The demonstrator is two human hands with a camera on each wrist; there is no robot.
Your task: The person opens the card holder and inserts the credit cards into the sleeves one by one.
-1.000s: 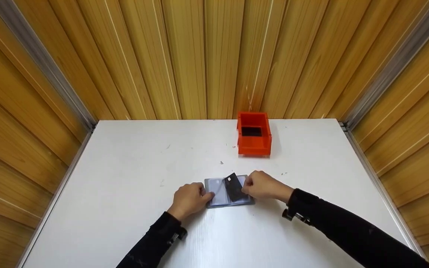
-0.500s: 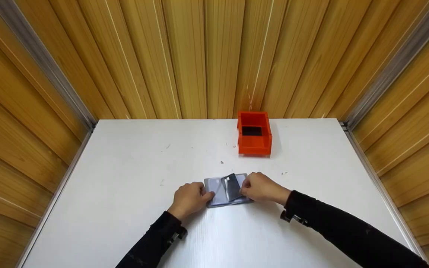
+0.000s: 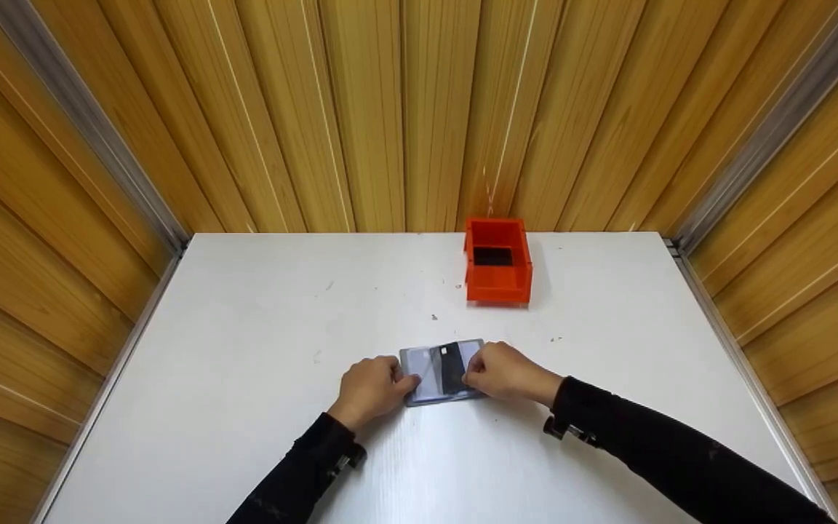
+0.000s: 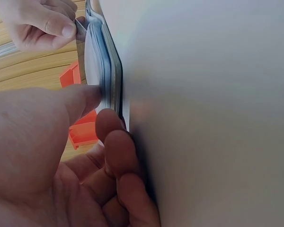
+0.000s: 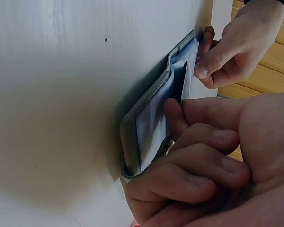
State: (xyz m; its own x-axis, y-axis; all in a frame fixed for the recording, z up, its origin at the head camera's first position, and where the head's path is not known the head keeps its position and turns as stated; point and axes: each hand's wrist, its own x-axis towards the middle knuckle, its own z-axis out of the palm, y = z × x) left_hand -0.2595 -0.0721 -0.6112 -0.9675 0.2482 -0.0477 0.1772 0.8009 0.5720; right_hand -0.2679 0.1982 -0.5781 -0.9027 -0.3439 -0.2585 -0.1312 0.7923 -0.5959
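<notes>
A grey card holder [image 3: 425, 367] with clear plastic sleeves lies spread open on the white table. My left hand [image 3: 374, 387] grips its left edge; in the left wrist view the thumb rests on the stacked sleeves [image 4: 95, 61] and the fingertips [image 4: 119, 150] are at the outer edge. A black card [image 3: 452, 370] with a small light patch slants over the middle of the holder, partly within a clear sleeve. My right hand [image 3: 508, 371] pinches the card's right edge between thumb and forefinger, its other fingers curled. The holder's stitched right cover [image 5: 131, 135] shows in the right wrist view.
Farther back stands an orange bin [image 3: 499, 287] with a dark flat item [image 3: 492, 257] inside. Wood-patterned panels [image 3: 361, 116] wall the table [image 3: 266, 313] at the back and both sides.
My right hand has moved a little to the left with the black card, which now sits farther left within the sleeve. My left hand has stayed in place on the holder.
</notes>
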